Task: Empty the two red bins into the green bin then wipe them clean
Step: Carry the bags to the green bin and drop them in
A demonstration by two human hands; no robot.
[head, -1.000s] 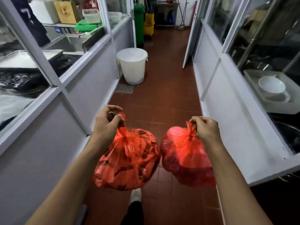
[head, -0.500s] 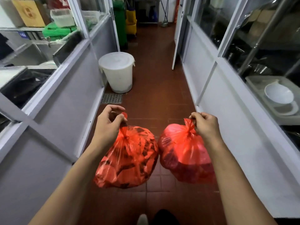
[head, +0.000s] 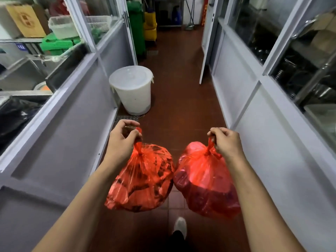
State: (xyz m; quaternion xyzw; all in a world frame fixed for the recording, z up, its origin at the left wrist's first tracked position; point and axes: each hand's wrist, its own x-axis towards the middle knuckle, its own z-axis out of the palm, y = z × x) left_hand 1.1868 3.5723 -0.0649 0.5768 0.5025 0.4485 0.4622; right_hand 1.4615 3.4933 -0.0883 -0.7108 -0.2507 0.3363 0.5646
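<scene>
Left hand (head: 122,140) has its fingers curled tight round the knotted neck of a translucent red plastic bag full of dark scraps (head: 141,180); right hand (head: 225,142) pinches the twisted neck of a second, denser-looking red plastic bag (head: 206,184). Both are held by the knots, out front and clear of the legs, bags side by side and about touching, probably to keep any drips off the clothing and spread the load. The tall green plastic wheeled bin (head: 135,24) stands at 12 o'clock at the corridor's far end, well apart, beside a yellow mop bucket (head: 151,28). Likely step: carrying the bags to it. At 11 o'clock a lidded white plastic bucket (head: 131,90) sits against the grey partition wall (head: 60,135) and narrows the brown tiled floor (head: 178,84); at 1 o'clock a white door (head: 209,40) stands ajar. Pass between them. Whether the green bin's lid is open cannot be told.
</scene>
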